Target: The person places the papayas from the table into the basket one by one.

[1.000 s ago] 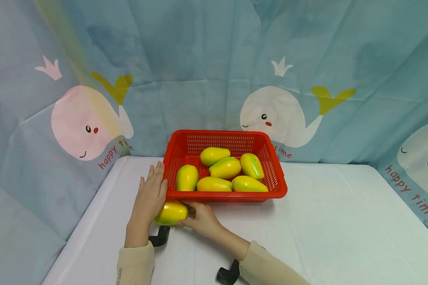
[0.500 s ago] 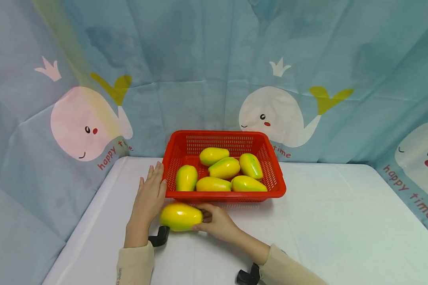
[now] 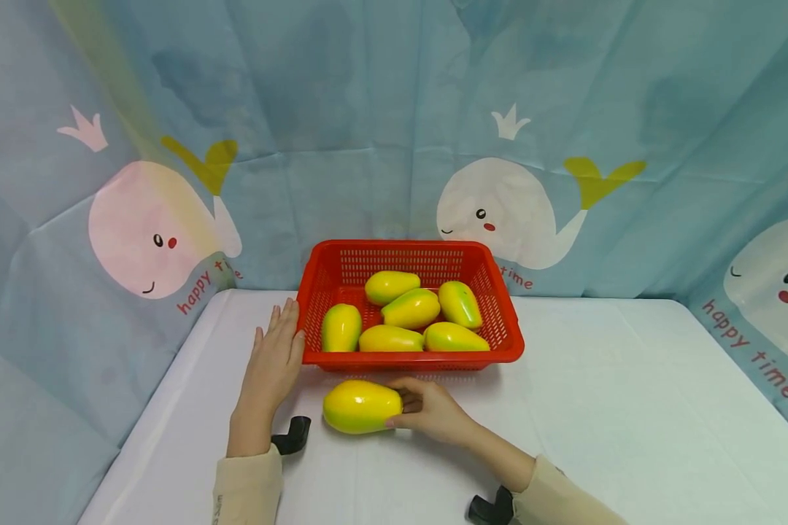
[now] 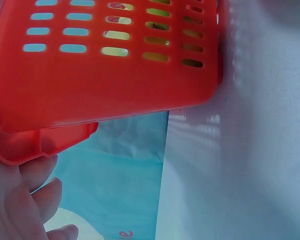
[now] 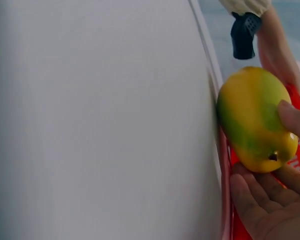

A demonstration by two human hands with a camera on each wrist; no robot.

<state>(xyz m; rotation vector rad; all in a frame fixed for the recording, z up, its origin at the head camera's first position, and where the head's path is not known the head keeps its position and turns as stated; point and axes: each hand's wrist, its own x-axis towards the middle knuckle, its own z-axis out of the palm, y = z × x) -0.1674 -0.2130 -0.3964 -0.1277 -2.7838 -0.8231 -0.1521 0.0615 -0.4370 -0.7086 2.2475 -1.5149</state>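
Note:
My right hand (image 3: 436,414) holds a glossy yellow-green papaya (image 3: 361,407) by its narrower right end, in front of the red basket. Seen from the right wrist, the thumb (image 5: 295,120) lies on one side of the papaya (image 5: 255,117) and the fingers curl under the other. A small dark stem mark shows at the held end. My left hand (image 3: 271,364) rests with straight fingers along the left side of the red plastic basket (image 3: 414,361). In the left wrist view its fingertips (image 4: 47,197) are right at the basket's rim (image 4: 45,142).
Several more papayas (image 3: 410,309) lie inside the basket. The basket stands at the back of a white-covered table (image 3: 604,408), against a blue whale-print cloth (image 3: 341,182). A black wrist device (image 3: 292,435) sits by the left wrist, another (image 3: 492,507) by the right.
My right hand has drawn the papaya to the right and toward me, out from beside the left hand, so it now shows whole. My left hand has stayed at the basket.

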